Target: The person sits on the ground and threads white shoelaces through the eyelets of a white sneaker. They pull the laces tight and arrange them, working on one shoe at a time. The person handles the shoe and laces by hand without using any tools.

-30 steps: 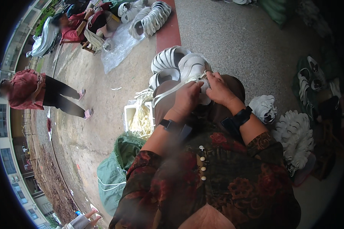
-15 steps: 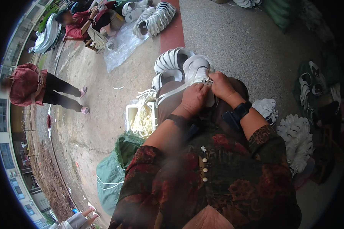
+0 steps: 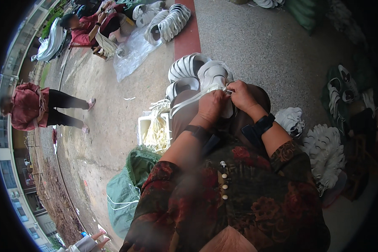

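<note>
A white shoe upper (image 3: 213,72) rests on my lap, its toe pointing away from me. My left hand (image 3: 211,108) is closed on the near part of the upper; its fingertips are hidden. My right hand (image 3: 242,95) pinches a white shoelace (image 3: 191,100) at the upper's right edge, thumb and forefinger pressed together. Loose lengths of that lace trail left over my knee. The two hands are close together, and they cover much of the upper's opening.
Nested white uppers (image 3: 185,69) stand beyond my knees. At my left are a white box (image 3: 143,126) of laces and a green sack (image 3: 124,197). More white uppers (image 3: 323,155) are piled at my right. One person (image 3: 29,105) stands at left; another (image 3: 86,31) sits further off.
My right hand has shifted slightly at the lace, while my left hand stays on the upper. The standing person's legs have changed position.
</note>
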Tool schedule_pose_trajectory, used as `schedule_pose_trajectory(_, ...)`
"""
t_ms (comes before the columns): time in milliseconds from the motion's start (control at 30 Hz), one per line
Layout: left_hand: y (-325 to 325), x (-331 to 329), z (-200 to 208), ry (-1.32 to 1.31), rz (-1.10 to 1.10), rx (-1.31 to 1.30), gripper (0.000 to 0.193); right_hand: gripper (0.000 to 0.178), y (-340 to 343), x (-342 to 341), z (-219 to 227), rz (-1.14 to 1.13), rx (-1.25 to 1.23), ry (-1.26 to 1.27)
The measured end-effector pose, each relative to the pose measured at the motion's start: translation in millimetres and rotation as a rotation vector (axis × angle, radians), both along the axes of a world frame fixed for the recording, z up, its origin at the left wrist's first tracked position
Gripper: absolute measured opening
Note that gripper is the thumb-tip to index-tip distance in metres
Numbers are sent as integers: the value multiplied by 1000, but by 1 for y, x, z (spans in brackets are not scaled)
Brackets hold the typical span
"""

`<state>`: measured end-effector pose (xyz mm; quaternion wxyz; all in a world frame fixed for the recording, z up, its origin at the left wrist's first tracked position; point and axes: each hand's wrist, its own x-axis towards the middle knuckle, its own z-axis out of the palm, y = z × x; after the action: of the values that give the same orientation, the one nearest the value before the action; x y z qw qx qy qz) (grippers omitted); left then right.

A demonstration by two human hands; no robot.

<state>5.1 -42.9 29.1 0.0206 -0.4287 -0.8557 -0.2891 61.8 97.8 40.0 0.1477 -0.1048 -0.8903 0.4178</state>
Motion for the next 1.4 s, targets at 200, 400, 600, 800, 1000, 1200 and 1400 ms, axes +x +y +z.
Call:
schedule_pose_trajectory(200,4,-2,15,9,40,-125,29,7,-2,5,-9,-142,-128,-112)
schedule_pose_trajectory(400,5,3,17,3,29,-189,30,4,-2,3,-10,-65,30,82)
schedule_pose_trajectory(600,11,-1,11,79,-18,-273,20,3,11,-3,-6,73,-95,-170)
schedule_pose_trajectory(800,10,2,22,112,-103,-294,9,4,5,-1,-13,-104,-215,18)
schedule_pose_trajectory(1000,-58,14,38,-180,-448,-127,9,4,7,-3,-16,-130,-170,-35)
schedule_pose_trajectory(1200,-101,-2,29,-940,63,524,17,13,-12,1,-5,-60,54,301)
schedule_pose_trajectory(1400,-108,-14,31,-1725,239,956,11,7,-27,4,3,87,278,230)
